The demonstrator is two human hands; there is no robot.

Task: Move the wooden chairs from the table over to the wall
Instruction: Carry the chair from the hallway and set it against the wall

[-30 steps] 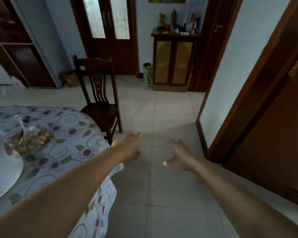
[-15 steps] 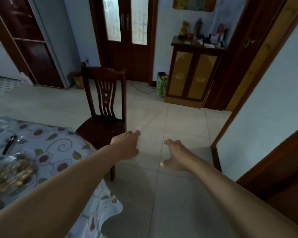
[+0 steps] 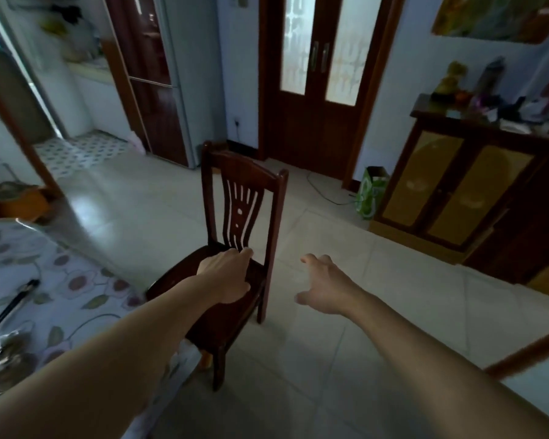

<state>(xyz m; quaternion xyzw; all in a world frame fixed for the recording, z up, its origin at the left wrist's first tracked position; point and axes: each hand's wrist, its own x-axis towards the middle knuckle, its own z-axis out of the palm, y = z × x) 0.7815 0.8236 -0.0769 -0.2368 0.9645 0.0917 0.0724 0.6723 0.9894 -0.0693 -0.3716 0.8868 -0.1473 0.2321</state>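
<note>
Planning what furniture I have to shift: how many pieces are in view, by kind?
Wooden chair: 1
Table: 1
Cabinet: 1
Total: 3

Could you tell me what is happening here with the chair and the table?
A person is reaching with both bare hands toward a dark brown wooden chair with a slatted back that stands at the edge of a table covered in a white floral cloth. The left hand is over the rear of the seat, fingers straight; whether it touches cannot be told. The right hand hovers open over the pale tiled floor, beside the chair, holding nothing. The chair stands on the floor, not yet lifted.
</note>
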